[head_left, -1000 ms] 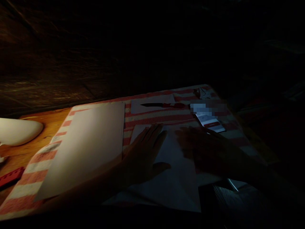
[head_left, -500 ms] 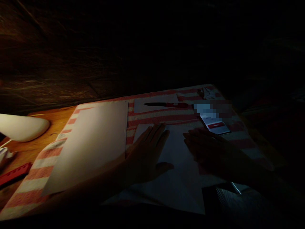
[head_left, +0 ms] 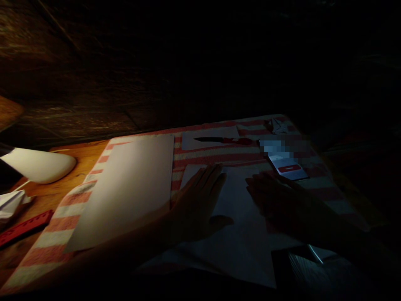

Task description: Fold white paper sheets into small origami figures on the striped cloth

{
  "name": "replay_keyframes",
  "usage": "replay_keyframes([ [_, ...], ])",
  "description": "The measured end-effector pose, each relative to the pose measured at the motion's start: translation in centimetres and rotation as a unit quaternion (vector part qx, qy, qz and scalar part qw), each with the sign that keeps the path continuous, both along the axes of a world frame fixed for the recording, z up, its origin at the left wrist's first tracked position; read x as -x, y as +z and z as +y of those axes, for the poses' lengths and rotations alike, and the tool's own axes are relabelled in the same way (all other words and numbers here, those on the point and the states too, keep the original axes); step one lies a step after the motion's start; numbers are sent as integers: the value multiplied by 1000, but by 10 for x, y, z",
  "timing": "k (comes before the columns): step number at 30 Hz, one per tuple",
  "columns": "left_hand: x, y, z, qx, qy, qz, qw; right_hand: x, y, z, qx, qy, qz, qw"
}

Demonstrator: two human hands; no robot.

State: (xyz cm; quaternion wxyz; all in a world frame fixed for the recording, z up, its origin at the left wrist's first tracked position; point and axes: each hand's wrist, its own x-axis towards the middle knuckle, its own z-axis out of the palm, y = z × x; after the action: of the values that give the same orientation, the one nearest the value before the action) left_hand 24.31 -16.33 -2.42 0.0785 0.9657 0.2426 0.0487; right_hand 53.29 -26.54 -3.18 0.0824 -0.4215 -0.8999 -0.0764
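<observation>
A white sheet of paper (head_left: 238, 234) lies in front of me on a striped cloth, in dim light. My left hand (head_left: 200, 200) rests flat over its left part, fingers stretched forward and thumb out to the right. On the right edge of the same sheet, my right hand (head_left: 275, 198) lies with its fingers extended, pointing left; shadow hides much of it. Neither hand grips anything. Just beyond the right hand is a phone (head_left: 290, 167) with a lit screen. Left of my left hand lies a larger stack of white paper (head_left: 131, 184).
A knife (head_left: 225, 140) with a red handle lies across a small paper piece (head_left: 189, 144) at the back. The red-striped cloth (head_left: 53, 238) covers the wooden table (head_left: 84, 152). At left are a white lamp base (head_left: 46, 165), a red ruler-like strip (head_left: 28, 225) and folded paper (head_left: 11, 205).
The whole view has shifted slightly, so everything appears a little farther right. Both hands keep about the same place on the paper.
</observation>
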Motion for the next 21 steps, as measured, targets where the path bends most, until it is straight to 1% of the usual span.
replay_keyframes([
  [3, 0, 0, 0, -6, -1, -2, 1000, 0, -1, 0, -9, -2, -6, 1000],
  [9, 0, 0, -1, -22, -1, 9, 1000, -1, -2, 1, -4, 1, -8, 1000],
  [15, 0, 1, 0, -19, 7, 14, 1000, 1, -1, 1, -11, 2, 8, 1000],
  [18, 1, 1, 1, -17, 9, 15, 1000, 2, 1, 0, -11, 1, 10, 1000],
  [21, 1, 0, 1, -22, 9, 10, 1000, 4, 8, 2, -6, -7, 25, 1000],
])
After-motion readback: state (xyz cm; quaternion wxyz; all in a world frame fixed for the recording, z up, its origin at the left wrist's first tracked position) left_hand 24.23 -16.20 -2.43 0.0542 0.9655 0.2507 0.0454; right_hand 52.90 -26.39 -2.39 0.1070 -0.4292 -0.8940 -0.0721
